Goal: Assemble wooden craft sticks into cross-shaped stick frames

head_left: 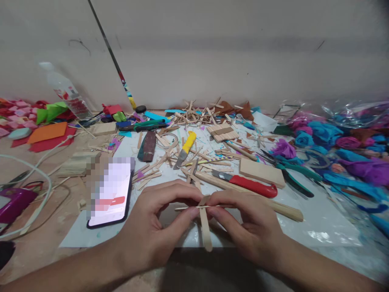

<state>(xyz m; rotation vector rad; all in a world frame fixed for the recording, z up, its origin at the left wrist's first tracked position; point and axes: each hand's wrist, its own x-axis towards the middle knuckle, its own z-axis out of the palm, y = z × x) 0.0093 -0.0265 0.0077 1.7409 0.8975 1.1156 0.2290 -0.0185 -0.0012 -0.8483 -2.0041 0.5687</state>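
Between my two hands, low over the front edge of the white sheet, are crossed wooden craft sticks [206, 233]. One stick points down toward me; a thinner one runs crosswise, seen edge-on. My left hand [170, 217] pinches the crossing from the left with thumb and index finger. From the right, my right hand [246, 221] pinches the same crossing, its fingertips almost meeting the left ones. The fingertips hide part of the joint. Just beyond lie a red-handled knife [253, 185], a long wooden stick [287, 209] and a yellow utility knife [186, 149].
A lit phone [111, 194] lies to the left. Pliers with green handles [296, 178] and a wood block [261, 171] are on the right. Loose craft sticks [197, 115] are heaped at the back. A plastic bottle [68, 91] leans far left, and crepe paper [325, 134] piles up right.
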